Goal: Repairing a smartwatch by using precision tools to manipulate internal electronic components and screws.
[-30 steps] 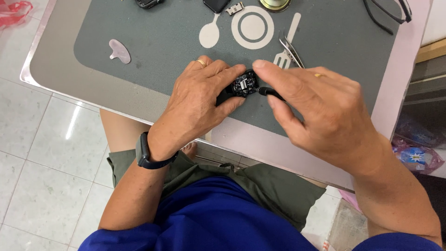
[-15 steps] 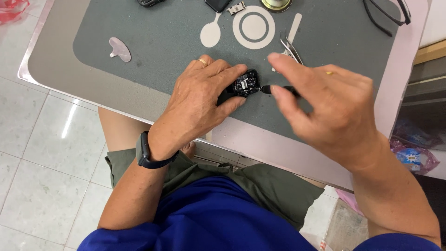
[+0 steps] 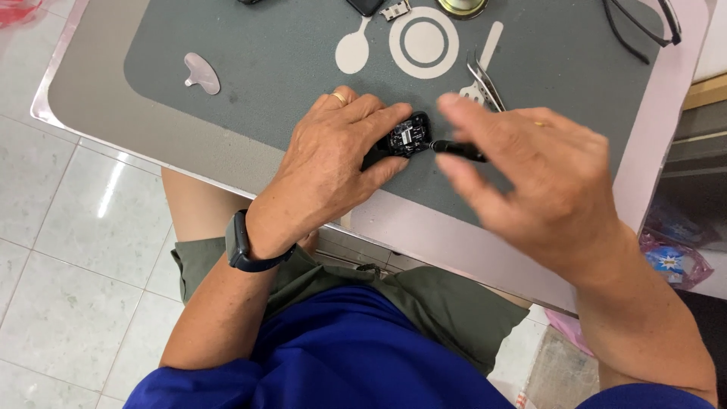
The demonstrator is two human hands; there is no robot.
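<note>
- A small black device [image 3: 407, 136], opened so that its circuit board shows, is pinned on the grey mat [image 3: 265, 76] near the table's front edge.
- The device is clasped by the left hand [image 3: 329, 163], fingers curled around its near and left sides; a gold ring is worn on one finger and a dark band on the wrist.
- A thin black tool [image 3: 458, 150] is held by the right hand [image 3: 541, 178], its tip set against the device's right edge.
- The right hand is blurred; how tightly the fingers are closed on the tool cannot be told, though the shaft is seen emerging from under them.
- Metal tweezers [image 3: 485, 83] are laid on the mat just behind the right hand.
- A pale guitar-pick-shaped pry piece [image 3: 201, 73] is placed well apart, to the left on the mat.
- Black-framed glasses [image 3: 644, 26] are seen at the mat's far right corner.
- The pink table [image 3: 666, 113] edge is exposed beyond the mat.
</note>
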